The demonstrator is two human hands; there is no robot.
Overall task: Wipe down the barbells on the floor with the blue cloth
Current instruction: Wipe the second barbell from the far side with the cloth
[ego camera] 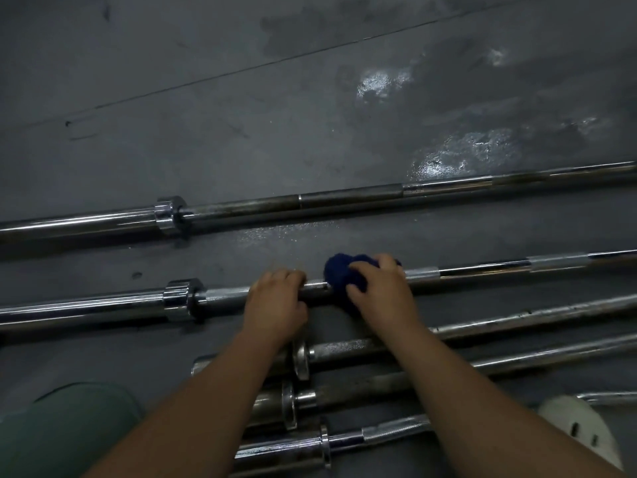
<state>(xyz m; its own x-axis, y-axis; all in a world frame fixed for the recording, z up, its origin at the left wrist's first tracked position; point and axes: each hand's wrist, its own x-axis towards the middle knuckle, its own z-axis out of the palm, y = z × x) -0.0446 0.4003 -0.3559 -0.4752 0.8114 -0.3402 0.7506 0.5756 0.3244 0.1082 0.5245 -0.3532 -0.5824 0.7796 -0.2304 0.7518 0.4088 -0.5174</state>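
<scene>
The dark floor [241, 98] has shiny patches on its far right side. The far barbell [344, 196] and the middle barbell [103, 305] both run out of view left and right. The shorter bars [517, 320] nearest the person are partly hidden by the forearms (their number is hard to count). The left hand [275, 305] curls round the middle barbell. Just beside it, the right hand [379, 291] clutches the bunched blue cloth [339, 272] against that bar, fingertips buried in it

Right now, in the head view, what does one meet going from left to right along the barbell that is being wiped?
Sleeve → collar → left hand gripping the shaft → blue cloth held by the right hand → rest of the shaft.
</scene>
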